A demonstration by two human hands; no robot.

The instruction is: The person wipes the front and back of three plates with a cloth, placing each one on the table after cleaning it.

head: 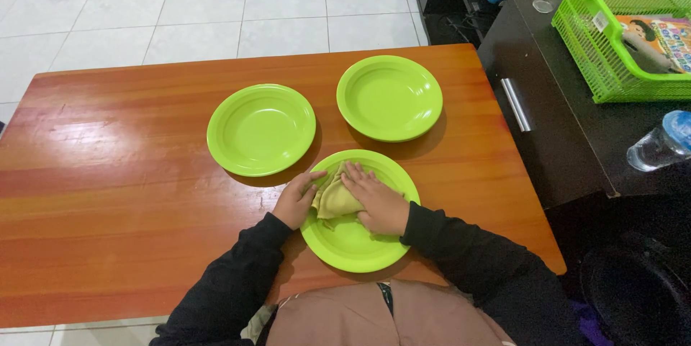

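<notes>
Right hand [380,205] flat, fingers spread, pressing a crumpled yellow-green cloth [332,198] down into the near plate [353,249]. No pinch, palm on top; cloth sticks out from under the grip on its left side. Left hand [295,200] curled at that plate's left rim, thumb reaching over the edge toward the cloth, steadying; whether fingers actually clamp the rim, cannot tell.

Cloth sits in the upper-middle of the plate's well, between both hands, touching the right, just beside the left thumb.

Progress, judged: wiping of the near plate underway, not finished. Two more green plates on the bench [108,173], left plate [260,128] and far plate [389,97], apart from both hands, untouched now; wiped or not, cannot tell, no visible dirt or wet on any.

Off the bench to the right: dark cabinet [554,144] with green basket [619,36] and clear bottle [658,144].
</notes>
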